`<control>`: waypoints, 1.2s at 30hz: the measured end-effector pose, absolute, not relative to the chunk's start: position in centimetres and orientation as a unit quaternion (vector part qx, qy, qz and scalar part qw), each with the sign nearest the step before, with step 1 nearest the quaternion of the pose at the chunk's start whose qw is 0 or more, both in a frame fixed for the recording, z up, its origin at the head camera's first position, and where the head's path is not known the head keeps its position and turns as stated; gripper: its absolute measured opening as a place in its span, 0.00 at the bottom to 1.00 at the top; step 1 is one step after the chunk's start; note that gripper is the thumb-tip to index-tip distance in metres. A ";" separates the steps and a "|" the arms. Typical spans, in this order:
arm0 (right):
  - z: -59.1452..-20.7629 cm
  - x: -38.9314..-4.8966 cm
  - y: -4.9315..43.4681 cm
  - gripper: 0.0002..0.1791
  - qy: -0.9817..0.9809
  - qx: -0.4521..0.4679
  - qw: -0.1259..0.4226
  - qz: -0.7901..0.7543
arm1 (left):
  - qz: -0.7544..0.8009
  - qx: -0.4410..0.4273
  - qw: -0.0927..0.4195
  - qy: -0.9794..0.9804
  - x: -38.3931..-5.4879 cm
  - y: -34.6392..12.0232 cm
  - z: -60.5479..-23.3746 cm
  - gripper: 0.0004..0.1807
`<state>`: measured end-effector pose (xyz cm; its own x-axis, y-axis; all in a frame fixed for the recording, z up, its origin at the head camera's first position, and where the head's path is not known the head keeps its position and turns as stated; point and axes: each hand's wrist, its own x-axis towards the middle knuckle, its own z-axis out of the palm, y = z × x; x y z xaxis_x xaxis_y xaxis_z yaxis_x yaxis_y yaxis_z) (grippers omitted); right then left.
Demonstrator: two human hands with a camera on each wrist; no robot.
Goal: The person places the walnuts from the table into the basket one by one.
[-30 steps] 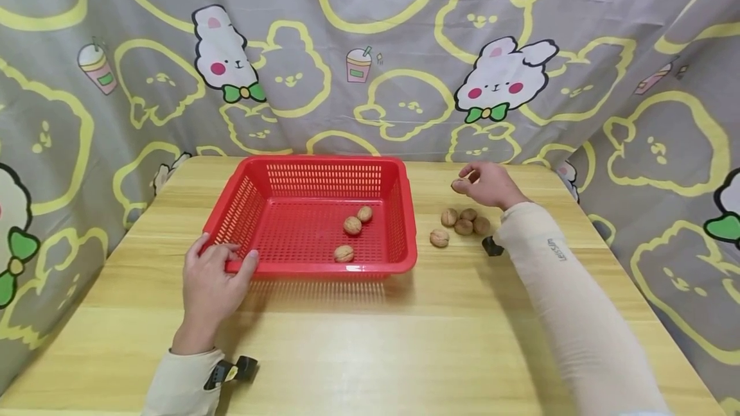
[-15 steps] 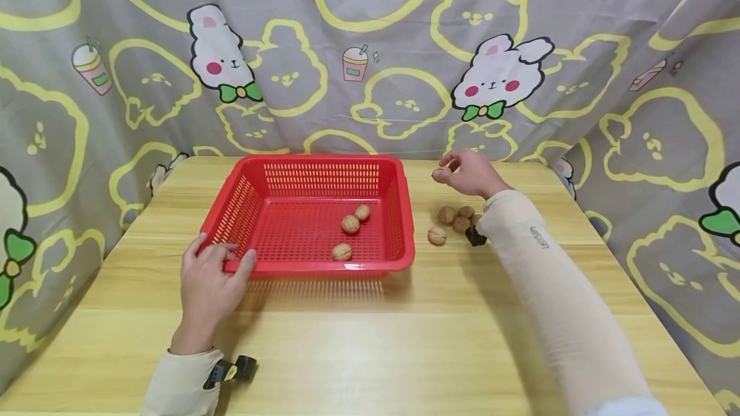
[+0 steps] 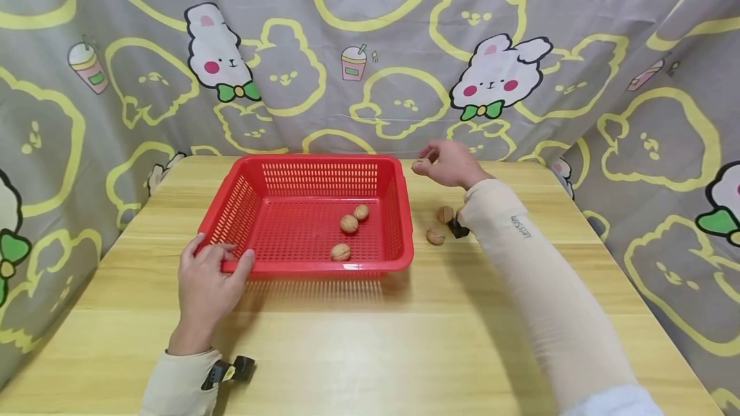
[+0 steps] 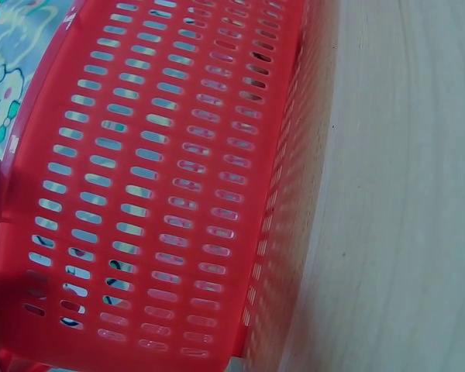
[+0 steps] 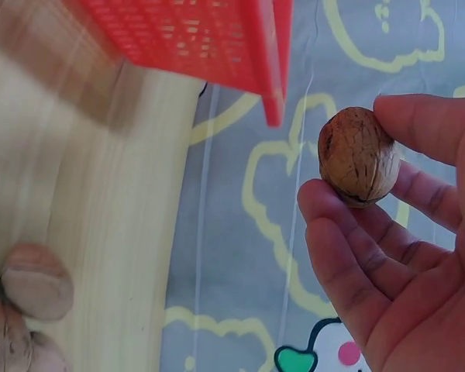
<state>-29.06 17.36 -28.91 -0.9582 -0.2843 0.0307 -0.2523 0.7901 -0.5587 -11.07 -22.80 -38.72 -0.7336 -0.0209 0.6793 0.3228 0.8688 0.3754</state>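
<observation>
My right hand [image 3: 453, 164] pinches a walnut [image 5: 359, 156] between thumb and fingers, raised above the table just off the red plastic basket's [image 3: 324, 268] far right corner. My left hand [image 3: 208, 284] grips the basket's near left corner, thumb on the front rim. Inside the basket lie three walnuts: one near the front [image 3: 340, 252] and a touching pair [image 3: 349, 224] farther back. More walnuts [image 3: 435, 235] lie on the table to the right of the basket, partly hidden by my right wrist and sleeve. The right wrist view shows several of these walnuts [image 5: 37, 281] close together.
The wooden table [image 3: 358, 345] extends in front of the basket and to both sides. A grey patterned curtain [image 3: 399, 37] hangs behind the table and along its sides. Each wrist wears a small black camera [image 3: 244, 368].
My right hand has moved left with the walnut, from above the loose walnuts toward the basket's right rim. My left hand stays on the basket corner, and the basket has not moved.
</observation>
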 end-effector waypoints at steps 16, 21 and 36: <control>-28.4 -29.2 13.4 0.18 0.945 -0.162 0.041 -0.282 | -0.249 -0.080 0.349 -0.900 -11.1 -22.8 -38.5 0.19; -28.4 -29.0 12.2 0.18 0.941 -0.171 0.054 -0.287 | -0.251 -0.079 0.347 -0.900 -11.0 -22.7 -38.4 0.19; -28.6 -28.7 8.7 0.14 0.922 -0.234 0.061 -0.303 | -0.248 -0.077 0.350 -0.900 -11.1 -22.8 -38.5 0.19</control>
